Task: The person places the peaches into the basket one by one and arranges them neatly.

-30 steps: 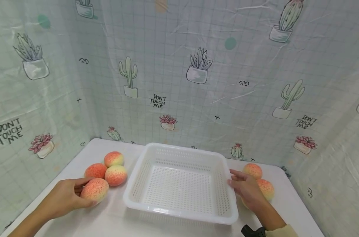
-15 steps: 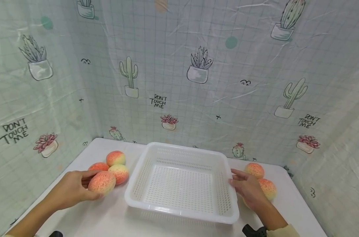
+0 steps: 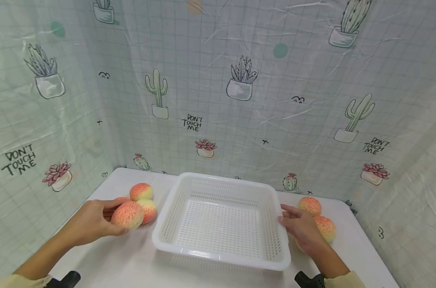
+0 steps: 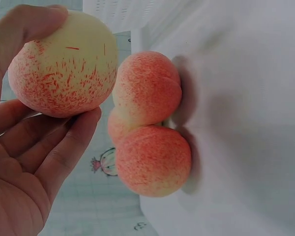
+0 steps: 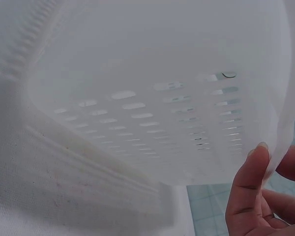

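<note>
A peach, red speckled over pale yellow, is held by my left hand between thumb and fingers. In the left wrist view that peach is up off the table. Close behind it sit three more peaches: one at the back, one yellow-topped, and one mostly hidden by the hand. On the other side, my right hand pinches the right rim of a white plastic basket. The right wrist view shows the thumb on the outside of the slotted basket wall.
Right of the basket lie two peaches, a back one and a nearer one; part of another shows behind the right hand. The white table is bordered by cactus-print curtains at the back and sides.
My left hand has raised the peach and carried it right, toward the basket, now covering more of the red peach behind. The right hand and basket have stayed put.
</note>
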`<act>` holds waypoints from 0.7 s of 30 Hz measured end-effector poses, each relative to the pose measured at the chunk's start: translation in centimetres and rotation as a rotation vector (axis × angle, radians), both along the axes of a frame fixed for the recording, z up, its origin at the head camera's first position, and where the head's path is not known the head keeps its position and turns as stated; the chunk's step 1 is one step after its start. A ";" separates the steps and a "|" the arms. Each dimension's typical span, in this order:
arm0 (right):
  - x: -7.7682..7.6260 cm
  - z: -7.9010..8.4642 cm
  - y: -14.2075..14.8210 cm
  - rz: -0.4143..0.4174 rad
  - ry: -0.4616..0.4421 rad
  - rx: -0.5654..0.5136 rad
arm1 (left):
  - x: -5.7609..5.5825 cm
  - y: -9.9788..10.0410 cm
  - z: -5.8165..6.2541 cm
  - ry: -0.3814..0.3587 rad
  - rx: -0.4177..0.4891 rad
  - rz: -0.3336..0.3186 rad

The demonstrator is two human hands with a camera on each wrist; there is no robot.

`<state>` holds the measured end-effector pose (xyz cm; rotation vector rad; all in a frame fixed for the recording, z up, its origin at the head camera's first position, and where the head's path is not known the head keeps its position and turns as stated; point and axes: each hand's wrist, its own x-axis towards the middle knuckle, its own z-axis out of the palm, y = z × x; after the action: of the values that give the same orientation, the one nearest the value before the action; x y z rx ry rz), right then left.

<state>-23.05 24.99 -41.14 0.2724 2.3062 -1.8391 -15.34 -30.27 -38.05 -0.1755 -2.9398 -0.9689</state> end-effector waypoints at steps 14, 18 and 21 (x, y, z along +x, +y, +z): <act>-0.2 -0.2 0.1 0.012 0.005 -0.014 | -0.4 0.5 1.5 0.018 0.016 -0.051; -0.1 -0.2 0.1 0.010 0.008 -0.005 | -0.5 0.7 1.9 0.015 0.021 -0.059; -0.1 -0.1 0.1 0.010 0.011 0.000 | -0.7 0.9 2.3 0.013 0.026 -0.062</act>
<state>-23.12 25.04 -41.29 0.2513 2.3108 -1.8407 -16.05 -29.35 -35.75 -0.2723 -2.9243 -1.0089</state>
